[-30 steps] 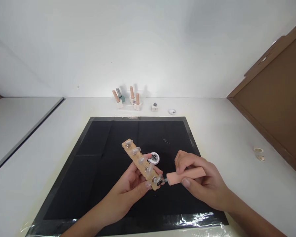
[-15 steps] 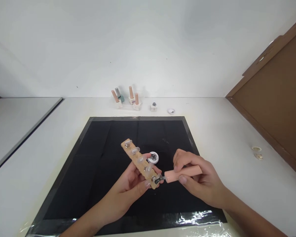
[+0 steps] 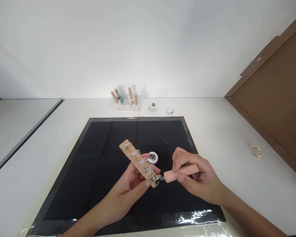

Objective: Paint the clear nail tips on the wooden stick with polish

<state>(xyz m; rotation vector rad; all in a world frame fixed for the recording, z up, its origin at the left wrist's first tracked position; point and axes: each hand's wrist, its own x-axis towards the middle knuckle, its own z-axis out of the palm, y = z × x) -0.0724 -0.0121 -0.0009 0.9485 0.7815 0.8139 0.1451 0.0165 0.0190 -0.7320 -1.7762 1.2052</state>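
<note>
My left hand (image 3: 133, 187) grips a tan nail-tip display stand (image 3: 132, 152), tilted above the black mat (image 3: 108, 171). Several clear false nail tips (image 3: 135, 152) stand along it on round metal-looking mounts. Between thumb and fingers, my right hand (image 3: 194, 176) holds a nail polish brush (image 3: 179, 173) with a long peach cap. Its dark bristles touch the nail tip (image 3: 158, 180) at the near end of the stand, where dark polish shows. Just beyond my left fingers is a small round white container (image 3: 152, 157) with black marks in it.
Several nail polish bottles (image 3: 135, 104) stand at the back, some in a clear holder. To their right are an uncapped-looking small bottle (image 3: 153, 107) and a small white dish (image 3: 170, 111). Two small round items (image 3: 256, 155) lie at right, near a brown cardboard panel (image 3: 273, 82).
The stand has turned slightly in my left hand, so its metal mounts show more. The brush has shifted a little left and stays at the end nail tip.
</note>
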